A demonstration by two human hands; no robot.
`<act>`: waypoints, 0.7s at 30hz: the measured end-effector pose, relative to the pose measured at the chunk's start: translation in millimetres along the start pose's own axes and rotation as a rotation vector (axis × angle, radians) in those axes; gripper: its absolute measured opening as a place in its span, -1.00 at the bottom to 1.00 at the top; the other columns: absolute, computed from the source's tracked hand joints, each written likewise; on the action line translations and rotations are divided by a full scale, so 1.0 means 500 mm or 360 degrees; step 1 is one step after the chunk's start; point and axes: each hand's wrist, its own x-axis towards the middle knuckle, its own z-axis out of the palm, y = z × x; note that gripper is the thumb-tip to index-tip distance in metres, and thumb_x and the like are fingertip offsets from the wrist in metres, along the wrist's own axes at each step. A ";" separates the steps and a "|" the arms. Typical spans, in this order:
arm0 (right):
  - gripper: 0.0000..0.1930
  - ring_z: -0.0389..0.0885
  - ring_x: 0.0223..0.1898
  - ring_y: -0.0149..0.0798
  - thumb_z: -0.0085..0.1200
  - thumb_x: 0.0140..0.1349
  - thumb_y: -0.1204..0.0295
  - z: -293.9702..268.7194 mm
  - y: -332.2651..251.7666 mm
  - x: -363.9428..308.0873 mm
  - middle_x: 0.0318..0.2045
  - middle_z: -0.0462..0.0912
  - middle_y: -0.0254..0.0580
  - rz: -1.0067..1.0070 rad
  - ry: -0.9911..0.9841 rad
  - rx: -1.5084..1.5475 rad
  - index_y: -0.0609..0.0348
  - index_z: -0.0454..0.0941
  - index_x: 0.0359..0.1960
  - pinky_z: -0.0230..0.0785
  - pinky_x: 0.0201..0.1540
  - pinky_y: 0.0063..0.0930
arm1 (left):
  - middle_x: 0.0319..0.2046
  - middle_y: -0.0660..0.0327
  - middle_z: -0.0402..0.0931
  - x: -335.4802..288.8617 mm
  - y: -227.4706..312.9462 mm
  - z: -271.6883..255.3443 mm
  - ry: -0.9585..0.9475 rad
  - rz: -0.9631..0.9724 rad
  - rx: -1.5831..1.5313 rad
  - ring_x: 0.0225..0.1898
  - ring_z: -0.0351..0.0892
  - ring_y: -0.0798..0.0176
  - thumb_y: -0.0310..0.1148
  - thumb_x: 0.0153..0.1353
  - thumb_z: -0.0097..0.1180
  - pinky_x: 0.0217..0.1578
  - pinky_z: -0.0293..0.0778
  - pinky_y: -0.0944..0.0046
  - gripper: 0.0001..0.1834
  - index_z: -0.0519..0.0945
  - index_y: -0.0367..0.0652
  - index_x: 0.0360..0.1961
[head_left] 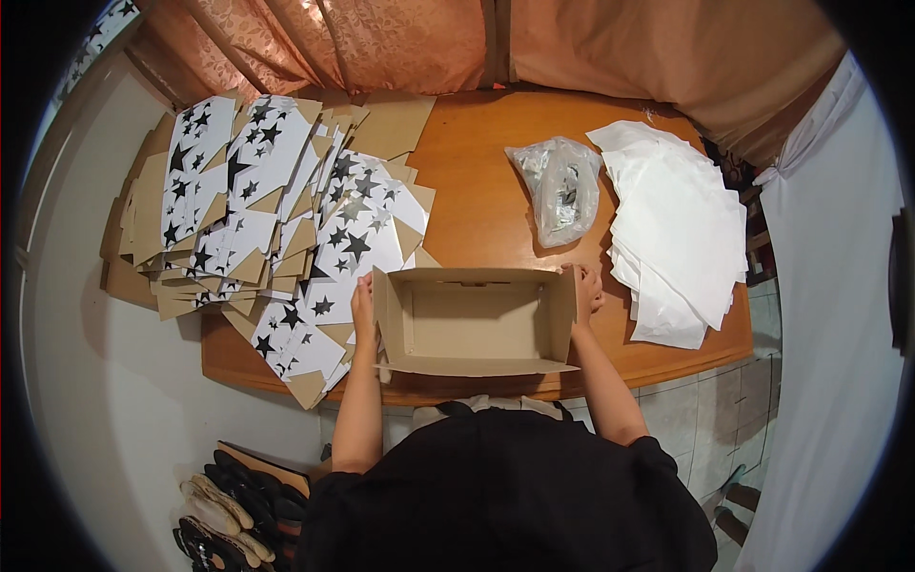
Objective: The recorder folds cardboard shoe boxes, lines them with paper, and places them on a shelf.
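Observation:
An open-topped brown cardboard box (477, 322) is at the table's near edge, its bare inside facing up. My left hand (363, 303) grips the box's left end, fingers against the outer side. At the opposite end, my right hand (586, 289) has its fingers curled around the upper right corner. Both hands are closed on the box between them. Flat cardboard pieces printed with black stars on white (357, 224) lie spread just beyond my left hand.
A clear plastic bag (564, 191) with silvery contents lies beyond the box on the wooden table (467, 181). White paper sheets (677, 229) are stacked at the right. Curtains (400, 43) hang behind. Shoes (238, 510) sit on the lower left.

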 end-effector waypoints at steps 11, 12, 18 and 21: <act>-0.54 0.36 0.04 -0.16 -0.34 0.30 0.07 -0.195 -0.011 -0.023 -0.03 0.43 -0.16 -0.0059 -0.0214 0.1758 0.15 0.41 -0.03 0.07 0.14 -0.26 | -0.06 0.08 0.39 -0.142 0.300 -0.028 -0.0206 0.1149 0.0267 0.01 0.35 0.15 -0.08 0.10 0.02 0.04 0.23 0.15 -0.51 0.48 -0.19 -0.03; -0.49 0.36 -0.03 -0.29 -0.36 0.29 -0.01 -0.212 -0.015 -0.030 -0.11 0.45 -0.20 -0.0103 -0.0242 0.1727 0.11 0.38 0.02 0.06 0.14 -0.30 | -0.03 0.08 0.38 -0.160 0.333 -0.011 -0.0436 0.1194 0.0629 0.03 0.34 0.11 -0.09 0.00 0.12 0.06 0.21 0.12 -0.52 0.54 -0.15 -0.09; -0.24 0.23 0.21 -0.17 -0.21 0.14 -0.19 -0.258 -0.023 -0.034 0.11 0.35 -0.09 -0.0548 -0.0993 0.2012 0.20 0.24 0.17 0.00 0.23 -0.23 | 0.06 0.12 0.33 -0.160 0.309 0.027 -0.0548 0.0997 0.1515 0.13 0.26 0.01 -0.24 -0.09 0.23 0.14 0.13 0.06 -0.65 0.62 0.00 -0.19; -0.21 0.10 0.30 -0.10 0.00 0.09 -0.08 -0.244 -0.030 -0.040 0.22 0.22 -0.03 -0.0669 -0.1095 0.1783 0.22 0.16 0.23 -0.07 0.29 -0.18 | 0.12 0.12 0.28 -0.144 0.281 0.023 -0.0384 0.0791 0.1652 0.21 0.17 0.00 -0.31 -0.03 0.18 0.19 0.04 0.07 -0.66 0.61 0.01 -0.15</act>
